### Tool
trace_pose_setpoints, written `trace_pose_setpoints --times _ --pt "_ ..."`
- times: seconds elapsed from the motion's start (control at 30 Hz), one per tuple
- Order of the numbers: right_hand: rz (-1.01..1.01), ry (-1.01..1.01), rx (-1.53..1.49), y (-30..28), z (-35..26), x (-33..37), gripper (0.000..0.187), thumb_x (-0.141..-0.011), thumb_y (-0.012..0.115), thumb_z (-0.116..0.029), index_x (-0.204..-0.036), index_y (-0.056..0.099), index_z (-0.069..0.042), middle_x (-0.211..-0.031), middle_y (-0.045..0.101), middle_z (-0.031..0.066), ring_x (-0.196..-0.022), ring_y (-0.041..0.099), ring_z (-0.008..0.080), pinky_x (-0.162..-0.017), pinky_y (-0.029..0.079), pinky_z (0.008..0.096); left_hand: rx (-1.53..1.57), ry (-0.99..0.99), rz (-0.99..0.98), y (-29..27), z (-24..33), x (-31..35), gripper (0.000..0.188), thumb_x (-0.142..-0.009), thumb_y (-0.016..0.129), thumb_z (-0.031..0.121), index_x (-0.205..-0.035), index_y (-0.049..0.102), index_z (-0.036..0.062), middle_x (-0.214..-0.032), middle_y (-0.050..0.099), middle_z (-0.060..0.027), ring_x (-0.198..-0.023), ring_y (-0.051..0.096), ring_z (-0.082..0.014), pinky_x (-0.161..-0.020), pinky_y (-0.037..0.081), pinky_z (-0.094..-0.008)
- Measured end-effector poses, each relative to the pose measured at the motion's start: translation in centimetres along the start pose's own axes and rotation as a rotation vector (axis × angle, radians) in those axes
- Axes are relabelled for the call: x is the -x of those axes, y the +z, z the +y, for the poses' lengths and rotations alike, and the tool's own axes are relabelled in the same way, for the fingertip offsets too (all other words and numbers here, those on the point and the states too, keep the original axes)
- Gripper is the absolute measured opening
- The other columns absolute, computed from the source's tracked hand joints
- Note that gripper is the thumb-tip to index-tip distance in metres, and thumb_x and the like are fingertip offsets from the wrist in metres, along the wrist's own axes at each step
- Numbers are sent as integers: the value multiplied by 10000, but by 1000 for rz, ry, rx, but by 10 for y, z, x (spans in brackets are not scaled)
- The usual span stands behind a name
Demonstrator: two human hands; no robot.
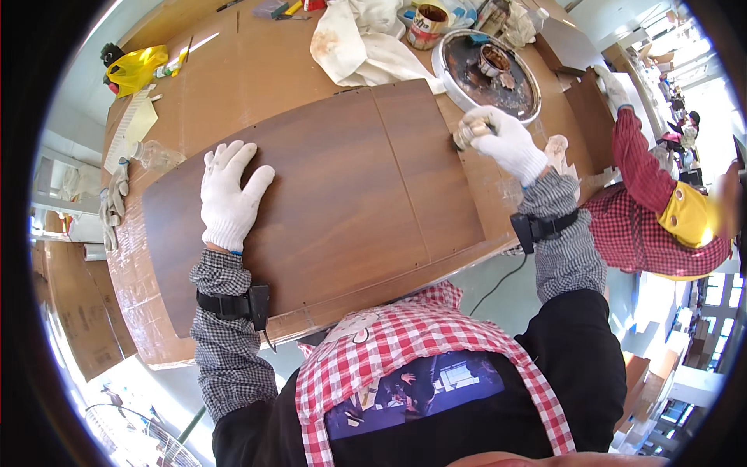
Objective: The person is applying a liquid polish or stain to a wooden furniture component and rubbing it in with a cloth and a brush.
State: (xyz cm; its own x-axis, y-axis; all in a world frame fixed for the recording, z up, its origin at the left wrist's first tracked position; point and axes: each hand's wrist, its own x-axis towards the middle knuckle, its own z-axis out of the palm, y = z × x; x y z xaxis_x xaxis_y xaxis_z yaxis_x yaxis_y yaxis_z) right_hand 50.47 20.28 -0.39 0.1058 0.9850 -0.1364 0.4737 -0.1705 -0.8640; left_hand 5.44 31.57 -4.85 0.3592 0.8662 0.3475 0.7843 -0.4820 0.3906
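Note:
A brown wood-grain panel (pixel 311 187) with a thin line across its right part lies on the table in front of me. My left hand (pixel 231 194), in a white knit glove, rests flat on the panel's left half with fingers and thumb apart. At the panel's right edge is my right hand (pixel 502 144), also gloved. Its fingers are closed around something small and brown-stained, mostly hidden by the glove. Just beyond it, a round lid (pixel 513 89) smeared with dark stain holds a small cup (pixel 493 60) of brown liquid.
An open stained can (pixel 427 26) and white cloths (pixel 366 47) sit at the back. A yellow bag (pixel 138 70), a clear bottle (pixel 158 156) and grey gloves (pixel 115 198) lie left. At right, a co-worker in a red checked sleeve (pixel 632 152) reaches over another brown panel (pixel 589 117).

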Motion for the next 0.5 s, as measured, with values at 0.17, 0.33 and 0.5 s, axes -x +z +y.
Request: trace_pose_setpoints --times 0.17,0.33,0.5 --pt "-97 -19 -217 -13 12 19 326 -837 655 -17 -1161 624 -18 -1055 665 28 -930 609 109 -769 491 264 -14 -49 -77 -6 7 -1 469 -917 725 311 -1287 696 24 -1434 609 -194 -1431 462 -387 -1249 269 -454" --pt "124 -2 -34 -2 -17 -22 352 -886 687 -132 -1216 640 -22 -1021 685 26 -860 617 90 -753 505 256 13 6 -1 3 -4 1 466 -905 733 355 -1243 715 34 -1374 646 -157 -1389 493 -379 -1226 306 -456" --pt "156 15 198 1 -12 -30 365 -887 713 -179 -1214 655 -27 -1016 706 39 -935 649 106 -871 516 264 26 38 10 3 -1 -4 437 -906 732 322 -1223 717 21 -1341 658 -163 -1335 528 -371 -1196 341 -442"
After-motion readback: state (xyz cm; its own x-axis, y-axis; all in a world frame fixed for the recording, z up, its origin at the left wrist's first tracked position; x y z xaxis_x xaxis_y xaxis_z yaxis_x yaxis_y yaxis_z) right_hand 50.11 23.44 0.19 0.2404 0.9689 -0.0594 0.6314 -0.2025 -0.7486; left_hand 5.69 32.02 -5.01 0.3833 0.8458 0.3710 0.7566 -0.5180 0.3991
